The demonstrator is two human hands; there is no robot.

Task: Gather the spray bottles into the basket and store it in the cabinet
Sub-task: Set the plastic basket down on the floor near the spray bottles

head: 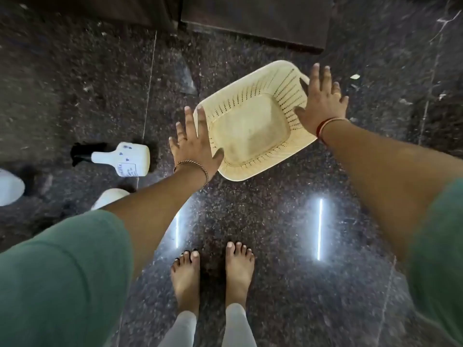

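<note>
An empty cream plastic basket (250,121) with slotted walls sits on the dark speckled floor in front of me. My left hand (193,149) is at its near left corner, thumb over the rim, fingers spread. My right hand (323,101) is at its far right side by the handle, also spread, thumb on the rim. Neither hand is closed around the basket. A white spray bottle (122,159) with a black trigger head lies on its side to the left. A second white bottle (10,186) shows at the left edge. A third (110,197) is partly hidden behind my left forearm.
The dark wooden base of a cabinet (253,18) runs along the top of the view. My bare feet (213,274) stand on the polished stone floor (275,221), which reflects two ceiling lights. A small white scrap (354,76) lies beyond my right hand.
</note>
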